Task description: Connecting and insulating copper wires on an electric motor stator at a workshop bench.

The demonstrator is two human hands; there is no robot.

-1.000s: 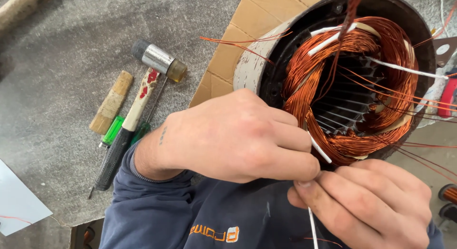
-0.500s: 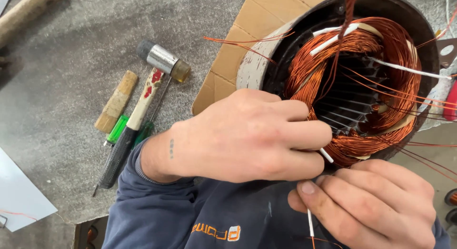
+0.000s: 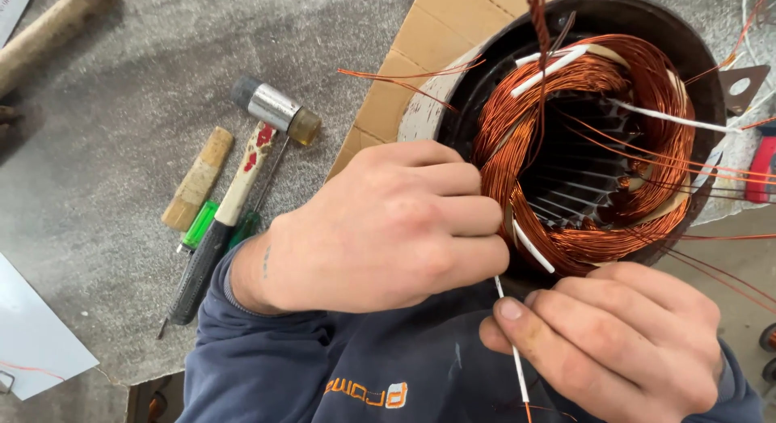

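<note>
A dark round motor stator (image 3: 702, 75) lies on its side, filled with a ring of copper winding (image 3: 647, 221) with white sleeves poking out. My left hand (image 3: 380, 229) is curled shut against the near rim, its fingertips pressing on the copper coil by a short white sleeve (image 3: 533, 247). Just below the stator, my right hand (image 3: 622, 342) pinches a thin white-sleeved wire (image 3: 520, 373) between thumb and fingers. That wire runs up behind my left fingers toward the coil.
A small mallet (image 3: 271, 107) with a wooden handle, a wooden peg (image 3: 198, 178) and a green-handled screwdriver (image 3: 196, 226) lie on the grey surface at left. Cardboard (image 3: 453, 27) lies under the stator. Loose copper strands (image 3: 404, 74) stick out around it. A white sheet (image 3: 32, 334) sits at the lower left.
My left hand has shifted slightly right, closer onto the coil. My right hand keeps its pinch on the white-sleeved wire in nearly the same spot.
</note>
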